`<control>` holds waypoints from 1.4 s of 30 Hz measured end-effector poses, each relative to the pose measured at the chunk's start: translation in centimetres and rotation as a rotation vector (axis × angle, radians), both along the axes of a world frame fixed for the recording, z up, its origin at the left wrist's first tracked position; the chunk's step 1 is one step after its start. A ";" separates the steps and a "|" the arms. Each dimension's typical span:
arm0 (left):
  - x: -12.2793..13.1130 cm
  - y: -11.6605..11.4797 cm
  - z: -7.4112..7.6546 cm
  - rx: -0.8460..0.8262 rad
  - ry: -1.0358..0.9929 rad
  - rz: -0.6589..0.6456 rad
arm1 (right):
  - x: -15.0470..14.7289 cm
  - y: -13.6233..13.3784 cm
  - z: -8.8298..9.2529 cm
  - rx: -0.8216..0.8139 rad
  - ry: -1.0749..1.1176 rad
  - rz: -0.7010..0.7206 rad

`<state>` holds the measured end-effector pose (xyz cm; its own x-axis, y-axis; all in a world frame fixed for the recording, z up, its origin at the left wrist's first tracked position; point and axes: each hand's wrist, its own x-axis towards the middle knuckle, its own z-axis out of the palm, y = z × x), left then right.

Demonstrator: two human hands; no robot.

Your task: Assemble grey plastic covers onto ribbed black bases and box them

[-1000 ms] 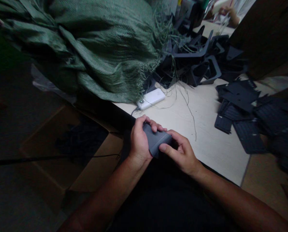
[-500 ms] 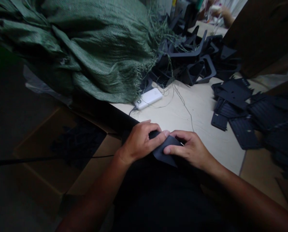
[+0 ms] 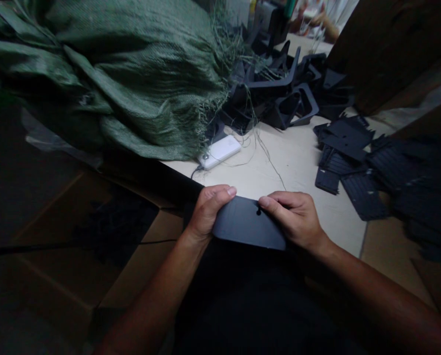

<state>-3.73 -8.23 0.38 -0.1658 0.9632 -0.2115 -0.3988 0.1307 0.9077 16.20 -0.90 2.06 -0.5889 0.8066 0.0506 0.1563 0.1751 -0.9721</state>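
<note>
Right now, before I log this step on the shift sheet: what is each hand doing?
Left hand: closed, holding a dark grey flat panel by its left edge.
Right hand: closed, holding the same panel by its right edge.

Two hands (image 3: pixel 210 212) (image 3: pixel 293 218), one dark plastic panel (image 3: pixel 248 223), one white power bank (image 3: pixel 219 152), one green sack (image 3: pixel 124 84).

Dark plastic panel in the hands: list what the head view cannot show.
Head view:
- Panel ends: covered by the left hand and right hand.
- Small dark hole or notch: too small to tell its shape.
- Co-worker's hands: blurred, near the top edge.
- Whatever lies behind the green woven sack: hidden by it.
</note>
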 end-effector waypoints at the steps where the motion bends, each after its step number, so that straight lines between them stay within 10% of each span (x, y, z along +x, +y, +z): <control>1: 0.2 0.0 0.0 -0.004 -0.026 0.014 | -0.2 0.0 0.1 -0.015 0.008 0.000; 13: -0.7 -1.1 -0.6 -0.069 0.057 -0.217 | -1.0 4.2 1.1 -0.202 -0.162 0.359; 20: -0.4 -0.6 -0.4 0.027 0.023 0.325 | -0.2 5.6 2.8 0.344 -0.087 -0.174; 25: -0.2 -0.6 -0.7 0.150 0.078 0.559 | 0.0 3.4 2.3 -0.103 0.012 -0.064; 32: 0.7 -1.7 -1.0 0.127 0.127 0.313 | -2.5 -0.8 -0.3 -0.706 0.288 0.064; 42: 0.0 -1.2 -1.4 -0.098 -0.372 -0.051 | -0.9 -2.4 -0.5 -0.013 -0.154 0.455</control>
